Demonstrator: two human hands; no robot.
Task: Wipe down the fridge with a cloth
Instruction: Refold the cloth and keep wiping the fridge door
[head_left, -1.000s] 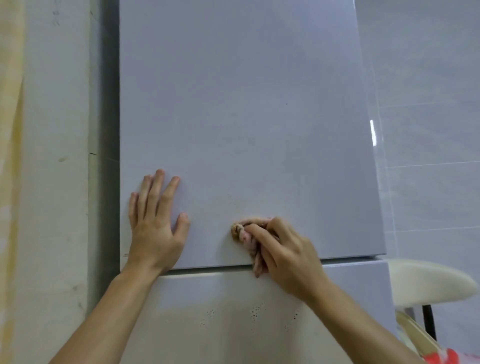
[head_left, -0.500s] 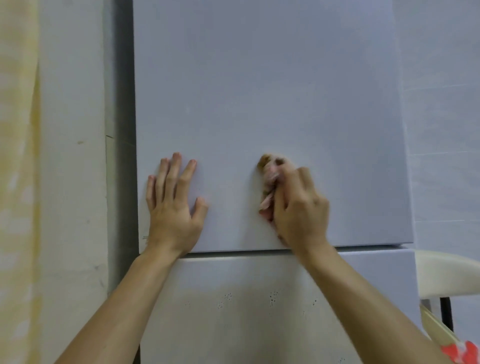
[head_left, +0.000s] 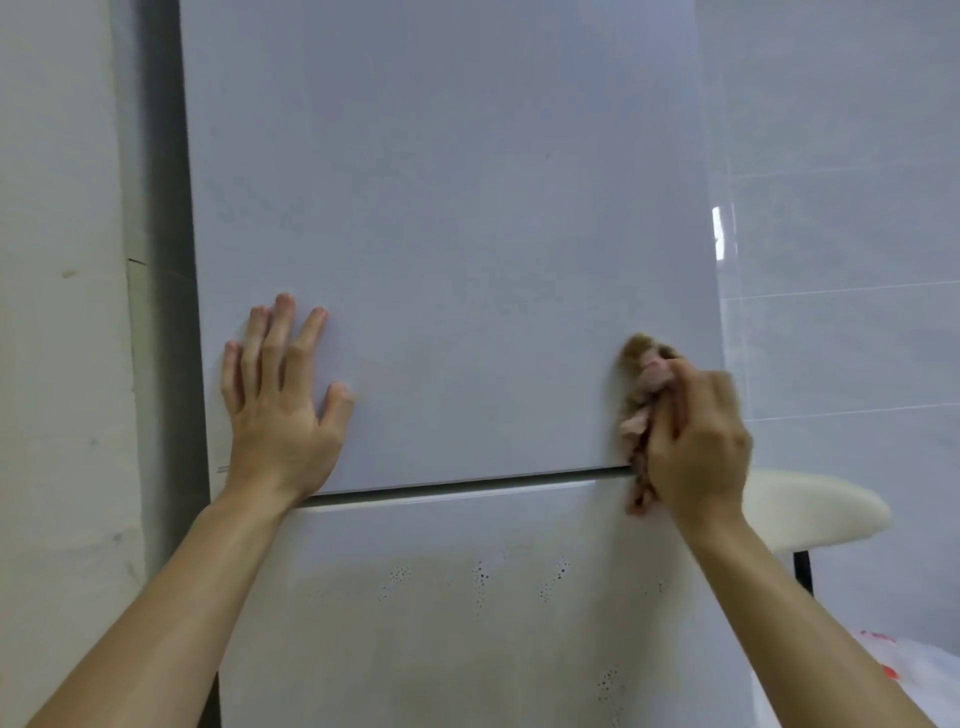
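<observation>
The pale grey fridge (head_left: 457, 218) fills the middle of the view, with an upper door and a lower door (head_left: 467, 597) split by a thin dark gap. My left hand (head_left: 283, 400) lies flat with straight fingers on the lower left of the upper door. My right hand (head_left: 696, 436) grips a bunched pink and brown cloth (head_left: 641, 384) against the lower right corner of the upper door. The cloth's tail hangs over the gap onto the lower door.
Dark specks dot the lower door (head_left: 483, 574). A white wall (head_left: 57, 364) stands to the left. Tiled wall (head_left: 841, 260) lies to the right, with a cream stool seat (head_left: 815, 512) and a white and red plastic bag (head_left: 914, 670) below it.
My right hand has swept the cloth from the door's middle to its lower right corner. My left hand has kept its place on the door.
</observation>
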